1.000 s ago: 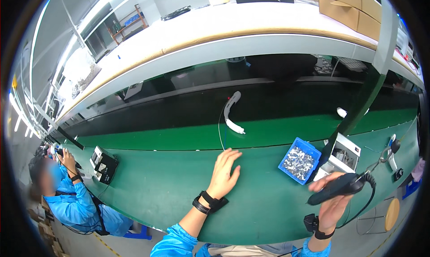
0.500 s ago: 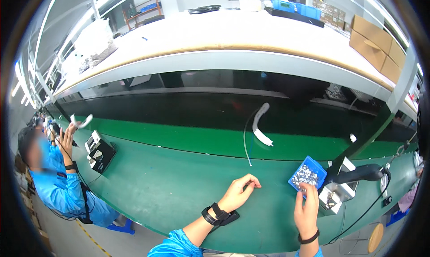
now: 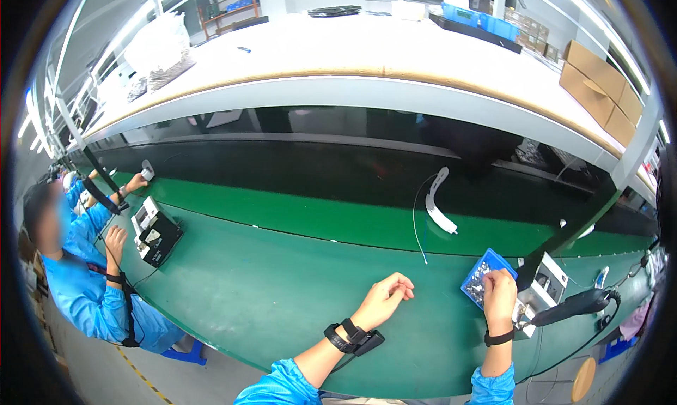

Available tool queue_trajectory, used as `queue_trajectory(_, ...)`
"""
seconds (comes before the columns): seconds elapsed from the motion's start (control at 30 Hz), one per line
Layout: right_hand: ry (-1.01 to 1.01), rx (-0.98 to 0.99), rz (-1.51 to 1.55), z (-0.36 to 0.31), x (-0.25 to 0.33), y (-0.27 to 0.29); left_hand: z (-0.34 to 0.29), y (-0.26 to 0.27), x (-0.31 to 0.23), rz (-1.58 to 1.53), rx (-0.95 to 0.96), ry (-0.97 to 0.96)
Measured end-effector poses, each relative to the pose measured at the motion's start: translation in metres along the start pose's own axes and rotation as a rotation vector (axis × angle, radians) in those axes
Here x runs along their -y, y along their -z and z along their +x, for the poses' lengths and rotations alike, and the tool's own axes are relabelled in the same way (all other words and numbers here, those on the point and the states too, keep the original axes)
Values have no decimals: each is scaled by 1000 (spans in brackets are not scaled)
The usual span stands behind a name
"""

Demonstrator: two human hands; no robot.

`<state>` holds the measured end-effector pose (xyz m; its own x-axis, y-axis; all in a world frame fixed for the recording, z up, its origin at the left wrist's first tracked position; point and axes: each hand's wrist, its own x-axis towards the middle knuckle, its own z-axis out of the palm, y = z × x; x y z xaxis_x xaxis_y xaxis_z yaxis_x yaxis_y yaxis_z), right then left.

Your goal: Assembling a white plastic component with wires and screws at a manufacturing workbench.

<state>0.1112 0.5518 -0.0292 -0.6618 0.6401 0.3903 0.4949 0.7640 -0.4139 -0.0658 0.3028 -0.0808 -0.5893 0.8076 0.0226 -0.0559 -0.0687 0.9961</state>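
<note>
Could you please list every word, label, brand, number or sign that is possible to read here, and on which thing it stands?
No text can be read.
Black machine at the left: pale marks, too small to read.
Blue boxes on the upper shelf: any marks are too blurred.
Blue bin by the right hand: no readable writing.

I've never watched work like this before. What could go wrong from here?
The right hand is at the blue rectangular plastic bin of small silvery parts; a bump there might spill them.

The long black handheld tool appears close to that same hand, so it could get knocked.

The curved white part has a thin pale wire whose loose end points toward the left hand; it might get snagged.
</note>
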Motion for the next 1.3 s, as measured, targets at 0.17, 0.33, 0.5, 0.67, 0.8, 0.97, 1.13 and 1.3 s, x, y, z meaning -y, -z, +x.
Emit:
queue_trajectory(0.17, 38, -69, 123, 1, 16, 15, 2, 2, -2, 9, 12, 18)
queue_trajectory(0.33, -30, 141, 746, -24, 72, 16, 0, -12, -20, -4, 63, 15)
queue_trajectory(0.5, -180, 463, 1103, -44, 98, -33, -11, -21, -18, 37, 44, 25)
queue_trajectory(0.67, -332, 597, 1260, -47, 84, -42, -10, -16, -8, 138, 47, 52)
queue_trajectory(0.8, -314, 681, 1349, -46, 77, -50, -10, -24, -18, 132, 60, 44)
queue_trajectory(0.97, -250, 734, 1276, -41, 76, -41, -8, -22, -12, 102, 53, 64)
queue_trajectory(1.13, -292, 736, 1318, -43, 69, -49, -4, -31, -25, 126, 66, 20)
queue_trajectory(1.3, -194, 707, 1274, -43, 72, -46, -17, -42, -52, 91, 57, 48)
